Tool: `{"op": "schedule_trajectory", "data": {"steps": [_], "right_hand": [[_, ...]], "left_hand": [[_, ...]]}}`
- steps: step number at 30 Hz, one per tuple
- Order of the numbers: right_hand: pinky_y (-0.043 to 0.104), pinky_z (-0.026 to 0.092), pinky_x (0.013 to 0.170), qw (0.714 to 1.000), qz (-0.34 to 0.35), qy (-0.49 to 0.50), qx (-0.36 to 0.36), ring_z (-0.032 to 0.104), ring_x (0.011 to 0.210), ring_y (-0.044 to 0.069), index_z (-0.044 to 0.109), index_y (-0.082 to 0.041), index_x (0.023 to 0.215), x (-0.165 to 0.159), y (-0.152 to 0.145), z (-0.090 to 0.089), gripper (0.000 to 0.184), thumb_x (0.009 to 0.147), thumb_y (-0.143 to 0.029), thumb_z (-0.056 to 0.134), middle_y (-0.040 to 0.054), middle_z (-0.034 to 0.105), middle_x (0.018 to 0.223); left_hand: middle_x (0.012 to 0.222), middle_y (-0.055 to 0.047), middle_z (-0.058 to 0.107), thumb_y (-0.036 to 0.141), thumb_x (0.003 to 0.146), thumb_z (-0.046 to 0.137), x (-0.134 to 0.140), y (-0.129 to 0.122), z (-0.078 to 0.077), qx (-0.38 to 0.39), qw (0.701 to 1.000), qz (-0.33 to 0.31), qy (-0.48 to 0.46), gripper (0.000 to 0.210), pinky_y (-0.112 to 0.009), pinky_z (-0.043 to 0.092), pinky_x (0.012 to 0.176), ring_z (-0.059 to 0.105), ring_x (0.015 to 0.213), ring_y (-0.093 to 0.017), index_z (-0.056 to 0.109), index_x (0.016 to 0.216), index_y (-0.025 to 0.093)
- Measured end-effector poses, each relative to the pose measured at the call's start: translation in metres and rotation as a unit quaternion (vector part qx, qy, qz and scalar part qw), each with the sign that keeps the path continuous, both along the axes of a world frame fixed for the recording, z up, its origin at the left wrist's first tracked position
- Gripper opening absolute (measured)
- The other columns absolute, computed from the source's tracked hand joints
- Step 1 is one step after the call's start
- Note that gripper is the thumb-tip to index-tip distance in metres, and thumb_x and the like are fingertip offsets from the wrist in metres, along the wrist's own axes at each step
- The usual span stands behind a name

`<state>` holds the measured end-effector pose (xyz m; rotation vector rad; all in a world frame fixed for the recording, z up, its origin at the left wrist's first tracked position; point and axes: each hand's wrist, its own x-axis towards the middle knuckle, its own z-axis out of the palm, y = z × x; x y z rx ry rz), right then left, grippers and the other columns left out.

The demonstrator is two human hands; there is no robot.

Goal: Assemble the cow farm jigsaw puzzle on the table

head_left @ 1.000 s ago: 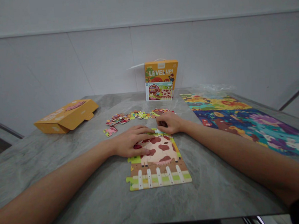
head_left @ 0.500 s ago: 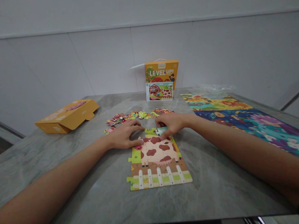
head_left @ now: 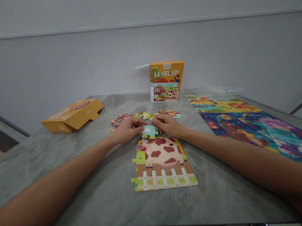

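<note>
A light-blue and green puzzle piece (head_left: 149, 131) is held between my two hands, just above the top edge of a partly joined jigsaw (head_left: 163, 153) showing a spotted cow and a white fence. My left hand (head_left: 128, 128) pinches the piece's left side between thumb and fingers. On the other side, my right hand (head_left: 168, 125) has its curled fingers on the piece's upper right edge; its fingertips are partly hidden. Behind my hands lies a row of loose puzzle pieces (head_left: 144, 115), partly covered by my left hand.
An orange box (head_left: 71, 116) lies at the left. At the back stands a "LEVEL UP!" box (head_left: 167, 71) with a farm picture card (head_left: 164, 92) leaning before it. Colourful finished puzzles (head_left: 243, 124) cover the right side, with clear plastic wrapping (head_left: 221, 89) behind.
The light-blue piece has moved left from my right hand's side to between both hands. My left hand has shifted up to its edge, off the cow jigsaw. The view has turned slightly left.
</note>
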<state>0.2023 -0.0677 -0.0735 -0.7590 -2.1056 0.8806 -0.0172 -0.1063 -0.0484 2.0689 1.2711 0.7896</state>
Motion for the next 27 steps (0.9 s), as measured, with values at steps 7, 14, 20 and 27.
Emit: {"op": "schedule_trajectory", "data": {"steps": [7,14,20,27], "right_hand": [[0.024,0.041,0.056,0.999,-0.044,-0.003,-0.001,0.056,0.055,0.013,0.063,-0.016,0.076,0.005,0.010,-0.006,0.027,0.089,-0.036,0.051,0.0020,0.065,0.062],[0.024,0.043,0.058,1.000,-0.014,-0.016,0.006,0.058,0.057,0.013,0.060,-0.016,0.071,0.004,0.007,-0.007,0.020,0.085,-0.030,0.056,0.0009,0.065,0.063],[0.024,0.041,0.058,0.999,-0.018,-0.028,0.031,0.056,0.059,0.013,0.065,-0.014,0.077,0.005,0.007,-0.006,0.017,0.082,-0.029,0.057,0.0016,0.065,0.067],[0.023,0.038,0.057,0.998,0.006,-0.039,0.045,0.053,0.060,0.011,0.071,-0.015,0.094,0.006,0.006,-0.005,0.028,0.082,-0.039,0.066,0.0006,0.066,0.073]], "left_hand": [[0.064,0.001,0.063,0.027,0.068,0.063,-0.023,0.011,0.007,-0.089,0.994,0.041,0.047,0.014,-0.022,0.039,0.056,0.056,0.060,-0.013,0.066,0.076,0.015],[0.065,0.000,0.063,0.034,0.071,0.064,-0.019,0.004,0.012,-0.094,0.991,0.032,0.090,0.021,-0.023,0.037,0.055,0.056,0.060,-0.014,0.067,0.079,0.015],[0.062,0.002,0.059,0.029,0.073,0.062,-0.018,0.007,0.010,-0.059,0.995,0.022,0.075,0.014,-0.023,0.036,0.054,0.054,0.059,-0.013,0.064,0.078,0.016],[0.069,0.000,0.062,0.031,0.079,0.061,-0.008,0.003,0.000,0.033,0.999,0.017,-0.008,0.014,-0.024,0.041,0.058,0.054,0.062,-0.013,0.065,0.081,0.017]]}}
